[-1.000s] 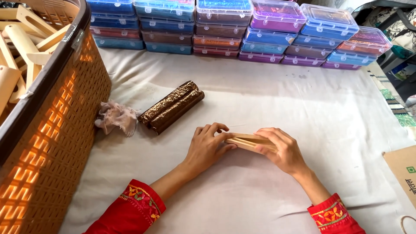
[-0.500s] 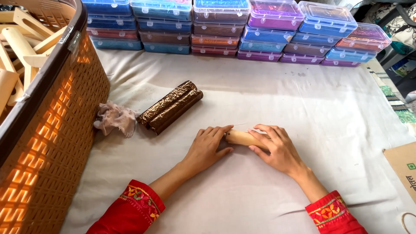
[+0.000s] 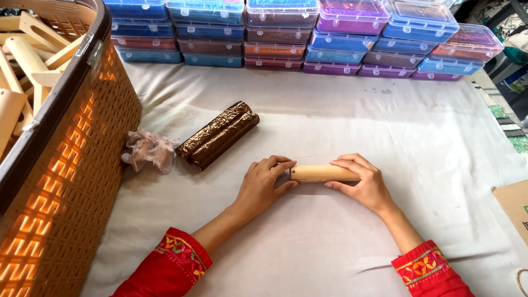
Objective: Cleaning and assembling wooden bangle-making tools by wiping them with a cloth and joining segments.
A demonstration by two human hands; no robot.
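Observation:
A short pale wooden cylinder (image 3: 320,173) lies level just above the white cloth-covered table (image 3: 341,121). My left hand (image 3: 263,184) grips its left end with thumb and fingers. My right hand (image 3: 364,181) wraps over its right end. Both wrists wear red embroidered sleeves. Two dark brown patterned rolls (image 3: 219,135) lie side by side, slanted, up and left of my left hand.
A crumpled pinkish rag (image 3: 147,150) sits beside the rolls. A large brown woven basket (image 3: 71,165) holding several pale wooden pieces fills the left. Stacked clear-lidded plastic boxes (image 3: 308,33) line the far edge. A cardboard corner (image 3: 514,203) pokes in at the right.
The wooden piece has turned from slanted to level between my hands, and its length between them now shows more plainly. Both hands have barely shifted.

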